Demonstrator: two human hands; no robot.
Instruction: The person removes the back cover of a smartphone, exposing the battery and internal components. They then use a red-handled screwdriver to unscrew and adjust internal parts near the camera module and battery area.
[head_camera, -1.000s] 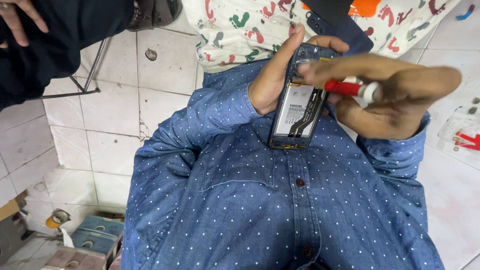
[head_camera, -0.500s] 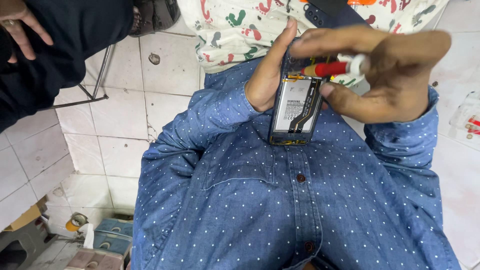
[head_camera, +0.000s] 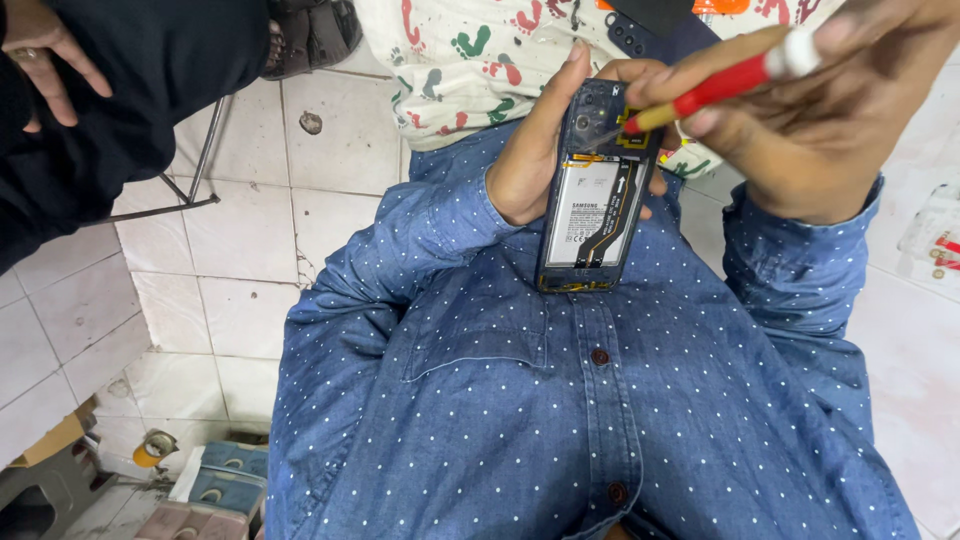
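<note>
Opened dark-blue smartphone with its back cover off, showing a silver battery and black-and-yellow flex ribbon, held upright against the blue white-dotted shirt. The left hand wraps the phone's left edge, fingers curled over its top. The right hand, above and right of the phone, pinches a red-handled, white-capped screwdriver, its tip touching the phone's upper end. Another person's hand rests far left of the phone.

White tiled floor, grimy at the joints; thin metal chair legs upper left; cardboard scrap low left.
</note>
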